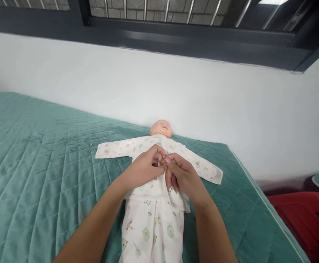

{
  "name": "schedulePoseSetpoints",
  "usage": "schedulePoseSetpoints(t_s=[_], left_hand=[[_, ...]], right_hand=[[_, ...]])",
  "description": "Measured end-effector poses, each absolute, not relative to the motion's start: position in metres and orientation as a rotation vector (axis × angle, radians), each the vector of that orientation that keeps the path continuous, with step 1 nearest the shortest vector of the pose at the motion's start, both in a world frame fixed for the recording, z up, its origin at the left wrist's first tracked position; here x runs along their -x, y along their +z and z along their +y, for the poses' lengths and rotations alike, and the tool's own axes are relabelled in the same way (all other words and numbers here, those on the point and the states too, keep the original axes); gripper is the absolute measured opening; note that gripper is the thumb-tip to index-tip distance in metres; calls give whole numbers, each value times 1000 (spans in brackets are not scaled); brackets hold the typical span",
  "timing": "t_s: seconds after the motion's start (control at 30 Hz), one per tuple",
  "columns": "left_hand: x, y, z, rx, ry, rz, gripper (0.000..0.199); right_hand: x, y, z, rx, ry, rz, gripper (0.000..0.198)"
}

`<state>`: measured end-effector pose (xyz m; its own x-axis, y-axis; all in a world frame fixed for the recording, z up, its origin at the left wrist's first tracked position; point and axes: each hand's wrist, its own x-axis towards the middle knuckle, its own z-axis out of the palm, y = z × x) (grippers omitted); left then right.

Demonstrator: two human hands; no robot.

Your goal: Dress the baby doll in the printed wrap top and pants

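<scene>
A baby doll (pixel 161 128) lies on its back, dressed in a white patterned baby shirt (pixel 118 148) with both sleeves spread wide. Matching white trousers (pixel 152 232) cover its lower part. Over the middle of the chest, my left hand (pixel 148 164) pinches the shirt's front edge between thumb and fingers. My right hand (pixel 180 171) meets it there, its thumb and forefinger closed on the same front opening. The fingertips of both hands touch or nearly touch. Any fastener between them is hidden. Below my hands, the shirt's front flap hangs apart at the hem.
A green quilted bedspread (pixel 39 175) lies under the doll. Behind the doll's head rises a white wall (pixel 137 84), with a dark window frame (pixel 176 40) and metal bars above. Beyond the bed's right edge is a red object (pixel 303 219), perhaps a chair or case.
</scene>
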<state>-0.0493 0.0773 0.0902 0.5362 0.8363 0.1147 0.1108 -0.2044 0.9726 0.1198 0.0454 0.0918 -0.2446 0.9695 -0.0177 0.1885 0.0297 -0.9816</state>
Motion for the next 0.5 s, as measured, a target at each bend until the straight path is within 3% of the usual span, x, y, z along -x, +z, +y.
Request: schedulePoseSetpoints(t_s=[0.5], left_hand=[[54,91,79,-1571,825,734,39]], right_hand=[[-116,92,47,1249,1275,-1424,29]])
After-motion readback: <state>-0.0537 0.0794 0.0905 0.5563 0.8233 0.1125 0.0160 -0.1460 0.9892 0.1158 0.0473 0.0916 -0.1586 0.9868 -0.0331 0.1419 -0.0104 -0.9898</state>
